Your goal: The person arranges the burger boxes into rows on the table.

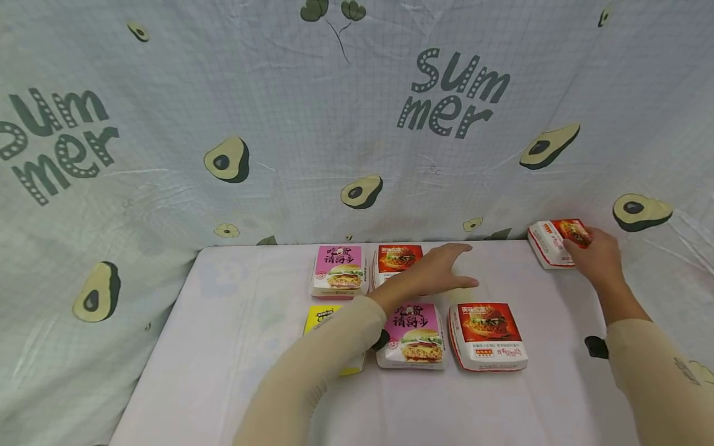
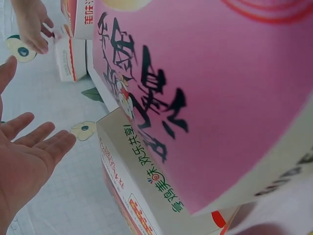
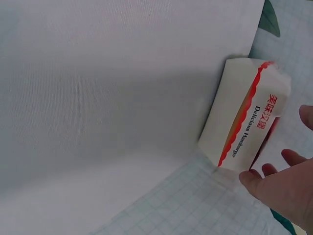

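My left hand [image 1: 437, 271] reaches over the back row of burger boxes, thumb and fingers spread apart with nothing held. Its forearm partly covers a red-and-white burger box [image 1: 398, 257] and a yellow box [image 1: 321, 313]. In the left wrist view, a pink burger box [image 2: 210, 98] fills much of the picture beside that hand. At the table's far right corner, my right hand [image 1: 599, 254] is at the right side of another red-and-white burger box [image 1: 553, 243]. Its fingers [image 3: 252, 181] are loosely spread, with a fingertip right at the box's edge.
A second pink box [image 1: 339, 270] is at the back left of the group. One more red-and-white box [image 1: 488, 336] stands at the front right. Behind the white table [image 1: 223, 347] hangs a pale curtain [image 1: 290, 124] printed with avocados.
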### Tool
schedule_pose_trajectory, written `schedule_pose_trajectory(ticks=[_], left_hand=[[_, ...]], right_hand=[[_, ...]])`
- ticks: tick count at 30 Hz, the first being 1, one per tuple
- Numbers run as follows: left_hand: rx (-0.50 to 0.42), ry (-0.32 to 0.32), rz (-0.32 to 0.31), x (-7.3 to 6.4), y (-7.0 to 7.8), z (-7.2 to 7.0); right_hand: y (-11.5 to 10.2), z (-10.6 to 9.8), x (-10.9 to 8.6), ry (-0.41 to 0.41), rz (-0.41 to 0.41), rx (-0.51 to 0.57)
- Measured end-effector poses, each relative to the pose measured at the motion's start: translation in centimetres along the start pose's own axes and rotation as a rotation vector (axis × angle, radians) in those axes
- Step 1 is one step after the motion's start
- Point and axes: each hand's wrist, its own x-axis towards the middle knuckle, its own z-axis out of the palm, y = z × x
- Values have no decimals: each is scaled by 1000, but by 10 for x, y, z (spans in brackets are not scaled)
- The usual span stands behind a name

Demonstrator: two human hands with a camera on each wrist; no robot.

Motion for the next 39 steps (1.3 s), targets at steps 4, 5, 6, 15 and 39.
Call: schedule_pose_trajectory(ticks=[4, 5, 6, 15, 39], left_hand=[[1, -1, -15, 7, 3, 1], [6, -2, -15, 9, 4, 2], [12, -3, -14, 11, 4, 2], [44, -24, -28, 24, 9, 11], [69, 8, -50, 36, 11, 7]], right_hand=[[6, 2, 6, -6, 61, -9], [7, 3, 7, -14, 78, -6], [9, 4, 8, -20, 92, -6], [19, 14, 9, -97, 184, -28], [4, 23, -10, -133, -40, -27]])
